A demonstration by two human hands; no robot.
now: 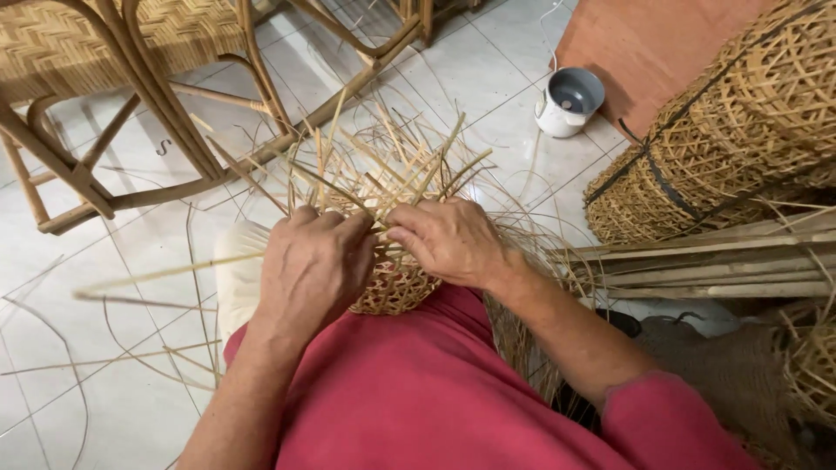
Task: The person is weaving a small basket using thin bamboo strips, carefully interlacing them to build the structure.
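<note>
A half-woven rattan basket (396, 292) rests on my lap, against my red shirt. Loose strips (383, 165) fan out and upward from its rim. My left hand (313, 265) grips the near left side of the weave, fingers curled over the rim. My right hand (448, 239) lies on the right side, its fingertips pinching a strip where the two hands meet. Much of the basket is hidden under both hands.
A rattan chair frame (131, 104) stands at the upper left on the white tiled floor. A white cup (568, 103) sits near an orange board. Stacked woven baskets (731, 139) tied with a black strap and flat bamboo slats (714, 261) lie to the right. Thin strips litter the floor.
</note>
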